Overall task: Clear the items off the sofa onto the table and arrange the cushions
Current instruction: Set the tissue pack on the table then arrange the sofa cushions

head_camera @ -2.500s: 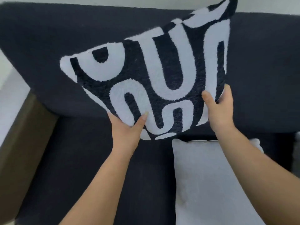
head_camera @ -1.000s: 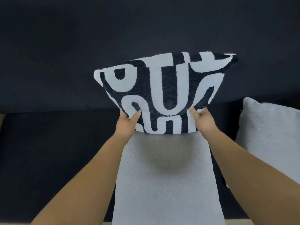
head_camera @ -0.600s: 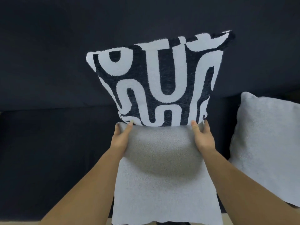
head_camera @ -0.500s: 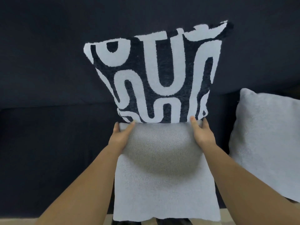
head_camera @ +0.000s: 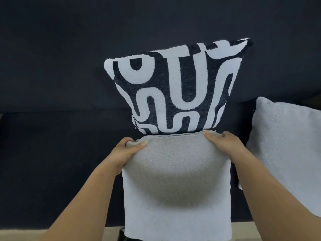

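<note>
Between your two hands lies the plain light-grey fabric cushion (head_camera: 177,197), flat on the seat of the dark navy sofa (head_camera: 52,153) with its far, seamed edge pointing at the backrest and its near edge hanging toward you past the seat front. Your left hand (head_camera: 124,153) has its fingers (head_camera: 141,143) curled over the far-left corner of that cushion, thumb on top, closed on the fabric. Your right hand (head_camera: 225,145) is clamped the same way on the far-right corner. Both grips sit equally close to the seam, so neither hand leads.

Just beyond your knuckles the black-and-white patterned square cushion (head_camera: 175,91) stands propped against the backrest, its lower edge touching the grey seam, and it leans slightly to the right.

What the next move likely turns on: the grey cushion lies flat, so it probably has to pivot up about that far edge to stand in front of the patterned one.

A second light-grey cushion (head_camera: 286,150) leans to your right, near but apart.
</note>
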A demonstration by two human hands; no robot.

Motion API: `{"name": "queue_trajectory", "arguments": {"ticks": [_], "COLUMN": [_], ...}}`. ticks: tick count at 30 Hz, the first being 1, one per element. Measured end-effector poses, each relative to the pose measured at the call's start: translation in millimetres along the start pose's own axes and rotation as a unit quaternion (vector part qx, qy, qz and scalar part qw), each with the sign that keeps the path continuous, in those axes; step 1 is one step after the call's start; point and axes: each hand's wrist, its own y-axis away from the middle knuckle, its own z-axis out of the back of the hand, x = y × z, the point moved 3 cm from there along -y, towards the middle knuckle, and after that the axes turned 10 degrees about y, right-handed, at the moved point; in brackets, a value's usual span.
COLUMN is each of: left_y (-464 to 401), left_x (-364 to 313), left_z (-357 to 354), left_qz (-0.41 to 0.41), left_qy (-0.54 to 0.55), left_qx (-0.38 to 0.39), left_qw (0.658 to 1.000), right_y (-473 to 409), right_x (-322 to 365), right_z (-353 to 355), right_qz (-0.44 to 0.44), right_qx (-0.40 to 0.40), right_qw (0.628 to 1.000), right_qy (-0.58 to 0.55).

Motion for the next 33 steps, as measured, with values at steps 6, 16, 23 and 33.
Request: {"name": "queue_trajectory", "arguments": {"ticks": [6, 16, 23, 33], "left_y": [28.8, 82.4, 76.6, 39.7], "left_x": [-2.9, 1.4, -47.4, -93.9], "left_z": [8.5, 128.6, 248.9, 395.6], "left_qz": [-0.128, -0.228, -0.3, -0.339], "left_qy": [0.101, 0.105, 0.101, 0.092], "left_qx": [-0.108, -0.225, -0.278, -0.287], "left_qw": [0.981, 0.941, 0.907, 0.891], "right_y": [39.9, 123.2, 163.1, 196.7], "right_x": [17.2, 146.5, 238.2, 366.4], "right_z": [-0.5, -45.5, -104.4, -179.1], "right_qz": [0.028, 0.219, 0.266, 0.284], "right_qx": [-0.074, -0.116, -0.12, -0.136], "right_qw": [0.99, 0.964, 0.951, 0.941], "right_qy": [-0.12, -0.093, -0.105, -0.125]}}
